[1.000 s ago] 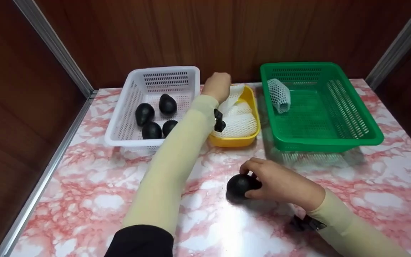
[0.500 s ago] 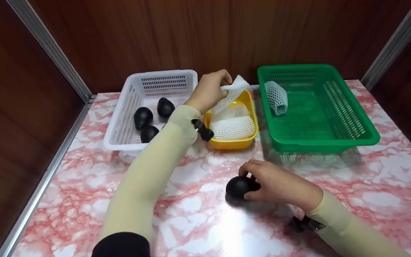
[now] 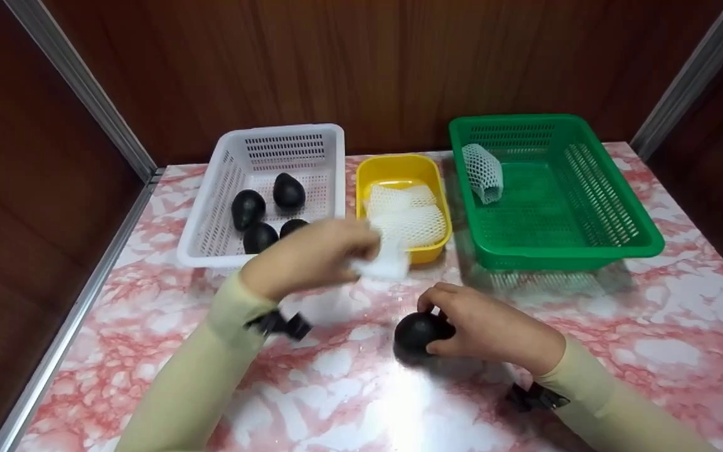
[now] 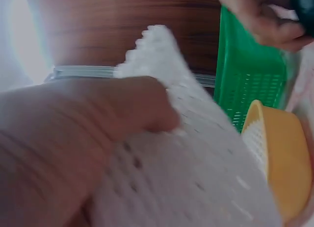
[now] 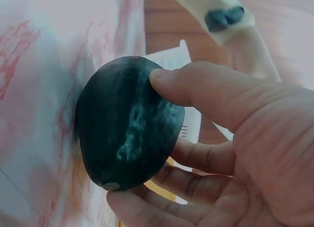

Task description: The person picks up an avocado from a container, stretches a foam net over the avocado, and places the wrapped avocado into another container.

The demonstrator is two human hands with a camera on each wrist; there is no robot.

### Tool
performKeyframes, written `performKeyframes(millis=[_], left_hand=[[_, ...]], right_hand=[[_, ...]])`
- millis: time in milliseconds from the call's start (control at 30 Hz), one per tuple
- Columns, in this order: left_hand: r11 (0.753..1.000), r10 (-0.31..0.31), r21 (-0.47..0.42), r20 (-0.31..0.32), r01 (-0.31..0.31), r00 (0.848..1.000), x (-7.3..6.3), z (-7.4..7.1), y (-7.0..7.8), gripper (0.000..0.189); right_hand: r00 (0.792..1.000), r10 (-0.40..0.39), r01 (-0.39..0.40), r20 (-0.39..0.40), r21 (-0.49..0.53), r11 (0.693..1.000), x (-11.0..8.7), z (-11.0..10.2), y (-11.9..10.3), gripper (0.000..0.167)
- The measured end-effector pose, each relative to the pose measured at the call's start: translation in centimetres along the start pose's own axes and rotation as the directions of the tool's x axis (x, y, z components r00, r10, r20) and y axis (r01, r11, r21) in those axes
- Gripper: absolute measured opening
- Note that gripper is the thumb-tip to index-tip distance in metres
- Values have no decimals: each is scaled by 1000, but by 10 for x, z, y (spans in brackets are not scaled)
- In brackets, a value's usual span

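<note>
My left hand (image 3: 314, 254) pinches a white foam net sleeve (image 4: 176, 153) between thumb and fingers, just in front of the yellow bin (image 3: 399, 162); both blur in the head view. The thumb lies across the mesh in the left wrist view. On the table my right hand (image 3: 481, 323) grips a dark avocado (image 5: 130, 124), thumb on one side and fingers curled round the other. A small stem scar shows at the avocado's end. More foam net sleeves (image 3: 408, 220) lie in the yellow bin.
Several dark avocados (image 3: 289, 191) lie in the white basket (image 3: 211, 260) at the left. A green basket (image 3: 562, 252) at the right holds one netted piece (image 3: 482, 172). Brown wooden panels (image 3: 399, 69) stand behind the pink-marbled table (image 3: 336, 402).
My left hand has lifted a foam net sleeve out of the yellow bin and brought it toward me and to the left. The right hand stays on the avocado.
</note>
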State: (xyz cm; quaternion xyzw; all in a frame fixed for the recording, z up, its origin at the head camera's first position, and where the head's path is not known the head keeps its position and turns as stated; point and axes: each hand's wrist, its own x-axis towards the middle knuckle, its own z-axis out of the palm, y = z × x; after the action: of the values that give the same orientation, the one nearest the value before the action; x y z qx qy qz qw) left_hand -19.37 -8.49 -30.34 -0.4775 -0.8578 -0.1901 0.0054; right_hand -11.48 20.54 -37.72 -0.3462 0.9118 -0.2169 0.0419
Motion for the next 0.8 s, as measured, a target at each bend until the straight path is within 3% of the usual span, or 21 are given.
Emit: performKeyframes(millis=[133,333,400,533,600,667,800], left_hand=[[998,-45,50,105,40,993,-22,15,1,36],[989,-87,135,237,56,968,-28,43,-5,38],[987,-135,124,300,102,944,-28,50,-6,36],[976,-218,106,450,190,866,-29,61,-5,28],[975,-223,102,491,199,842,-29,63,-4,21],[976,-218,92,498,199,839,-30,63,-3,17],[978,-203,53,471,202,858,-29,60,-4,24]], right_hand=[[1000,9,-9,14,9,1000,0,1,0,43],[1000,21,-21,12,-1,1000,0,-3,1,44],[1000,24,-24,11,-7,1000,0,-3,1,45],[999,24,-24,23,-6,1000,1,-2,-1,45],[999,26,-26,27,-6,1000,1,-2,-1,45],[999,30,-30,26,-13,999,1,-2,-1,45],[999,38,-38,25,-24,999,-1,-3,-1,46]])
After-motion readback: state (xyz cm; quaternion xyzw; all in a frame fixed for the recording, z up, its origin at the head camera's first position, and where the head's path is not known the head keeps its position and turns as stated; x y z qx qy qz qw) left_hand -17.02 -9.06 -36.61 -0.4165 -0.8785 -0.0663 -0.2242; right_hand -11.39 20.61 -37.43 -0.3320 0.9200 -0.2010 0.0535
